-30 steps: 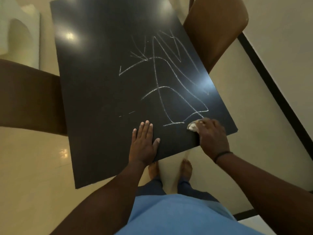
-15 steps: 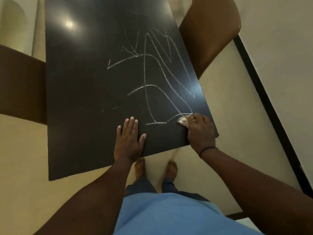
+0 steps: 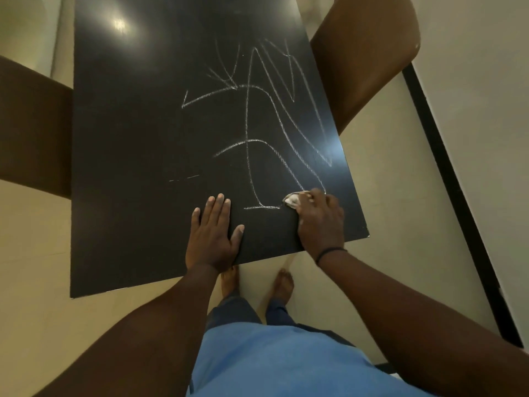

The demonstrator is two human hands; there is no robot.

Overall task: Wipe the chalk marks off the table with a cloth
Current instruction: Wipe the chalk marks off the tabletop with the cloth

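A black table [image 3: 137,138] fills the middle of the head view. White chalk marks [image 3: 266,121] criss-cross its right half, and a faint short dash lies left of them. My right hand [image 3: 319,222] grips a small white cloth [image 3: 291,200] and presses it on the table at the near end of the lowest chalk lines, close to the near right corner. Most of the cloth is hidden under the fingers. My left hand [image 3: 213,233] rests flat on the table near its front edge, fingers straight, left of the cloth.
A brown chair [image 3: 363,53] stands against the table's right side and another brown chair [image 3: 31,130] against its left side. Beige floor lies around the table, with a black strip [image 3: 458,190] along the wall on the right. My bare feet [image 3: 257,282] stand at the front edge.
My right hand with the cloth has slid a little leftward and further onto the table, over the end of the lowest chalk line. The left hand stays flat in place.
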